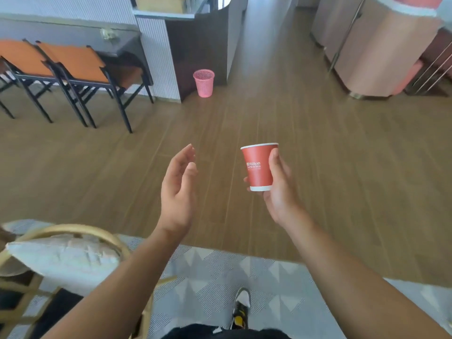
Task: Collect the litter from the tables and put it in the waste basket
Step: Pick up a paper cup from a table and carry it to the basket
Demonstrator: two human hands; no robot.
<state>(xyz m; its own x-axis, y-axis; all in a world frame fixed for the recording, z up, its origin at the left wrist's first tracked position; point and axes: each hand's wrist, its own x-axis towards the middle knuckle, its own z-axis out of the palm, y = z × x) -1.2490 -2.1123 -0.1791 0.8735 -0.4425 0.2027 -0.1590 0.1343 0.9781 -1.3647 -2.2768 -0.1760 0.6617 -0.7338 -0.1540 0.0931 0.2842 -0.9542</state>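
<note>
**Kid:** Black shorts [227, 333] are right at the bottom, at 6 o'clock. One shoe [241, 307] with yellow, black and white on it is stepping on a grey rug [220, 270] with triangle shapes.

**Helper:** What is at 8 o'clock?

**Kid:** Part of a wicker chair [73, 231] with a pale cushion [61, 258] on it.

**Helper:** And the hands?

**Kid:** Both arms are bare and reach forward. On the right side, the right hand [278, 189] has its fingers and thumb wrapped round a red paper cup [259, 167]. It has a white rim, white letters on the side, and it stands up straight. The cup is in the air over the brown wood floor [342, 155], a bit to the right of the middle.

**Helper:** And the other one?

**Kid:** Nothing is in the left hand [178, 189]. Its fingers are spread loose and a bit curled, palm facing the cup. It is near the cup but not touching it.

**Helper:** Where is the bin?

**Kid:** Far away at 12 o'clock, a little to the left. It is a pink waste basket [203, 83] with little holes, standing on the floor next to a dark counter [195, 45].

**Helper:** Anything at 10 o'clock?

**Kid:** Two chairs with orange seats [73, 62] and black legs, pushed up to a grey table [73, 35]. A small crumpled thing [107, 33] sits on that table. It is too blurry to tell what it is.
</note>
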